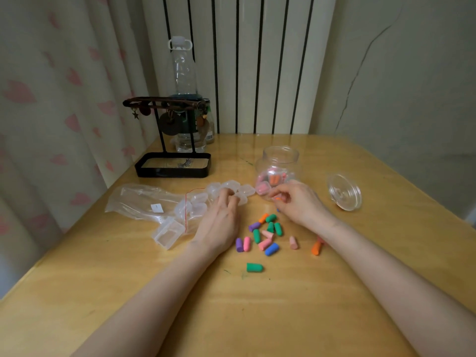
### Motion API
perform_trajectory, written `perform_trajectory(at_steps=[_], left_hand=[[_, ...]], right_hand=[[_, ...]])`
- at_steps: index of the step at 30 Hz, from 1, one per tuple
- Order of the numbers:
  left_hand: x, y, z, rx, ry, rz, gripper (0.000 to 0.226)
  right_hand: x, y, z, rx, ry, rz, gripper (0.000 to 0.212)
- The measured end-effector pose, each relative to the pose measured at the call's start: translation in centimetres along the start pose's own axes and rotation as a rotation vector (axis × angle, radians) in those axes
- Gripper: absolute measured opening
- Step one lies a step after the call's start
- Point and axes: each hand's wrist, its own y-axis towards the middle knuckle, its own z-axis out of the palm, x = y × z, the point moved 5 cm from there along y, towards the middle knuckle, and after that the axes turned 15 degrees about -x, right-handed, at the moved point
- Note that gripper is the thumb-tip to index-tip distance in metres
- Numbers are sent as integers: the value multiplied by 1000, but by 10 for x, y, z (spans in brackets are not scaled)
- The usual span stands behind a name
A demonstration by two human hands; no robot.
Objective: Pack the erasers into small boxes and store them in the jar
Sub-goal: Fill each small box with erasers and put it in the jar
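Several coloured erasers (268, 234) lie loose in the middle of the wooden table (257, 305); one green eraser (254, 267) lies apart, nearer me. A clear jar (279, 166) stands open behind them with filled small boxes inside. A filled box with pink erasers (262, 188) sits at its foot. Several empty small clear boxes (226, 188) lie heaped to the left. My left hand (221, 220) rests on that heap, fingers curled on a small box. My right hand (298, 199) is beside the jar, fingertips pinching an orange eraser (277, 198).
The jar's clear lid (344, 191) lies to the right. A clear plastic bag (146, 202) spreads at the left, with an open empty box (168, 234) by it. A black stand with a tray (173, 164) and a water bottle (184, 86) are at the back.
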Motion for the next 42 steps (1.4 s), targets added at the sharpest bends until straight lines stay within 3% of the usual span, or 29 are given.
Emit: perform_trajectory(at_steps=[2, 5, 13, 16, 18, 21, 24, 26, 31, 35, 42], left_hand=[[-2, 8, 4, -15, 14, -16, 26], [-3, 14, 8, -49, 42, -16, 24], [-1, 10, 6, -86, 14, 30, 30], [-4, 9, 6, -118, 19, 111, 27], [-2, 4, 4, -112, 17, 120, 29], [0, -7, -8, -121, -207, -56, 34], [-9, -20, -25, -10, -786, -463, 31], [-20, -24, -31, 81, -1059, -588, 30], [-31, -27, -39, 216, -1207, -625, 39], [-41, -31, -34, 286, -1166, -578, 39], [-42, -33, -35, 329, -1414, -694, 38]], right_hand=[[18, 1, 6, 47, 61, -94, 17], [30, -1, 28, 204, -71, -210, 16], [26, 1, 32, 371, -150, -223, 17], [17, 0, 29, 331, -96, -197, 24], [13, 0, 20, 210, -52, -166, 23], [11, -6, -7, 6, 252, 0, 24], [11, -30, -19, 54, 682, 268, 26], [13, -47, -17, 105, 795, 336, 29], [23, -62, -18, 72, 767, 267, 35], [36, -64, -25, 131, 773, 110, 21], [35, -61, -32, 120, 548, -77, 39]])
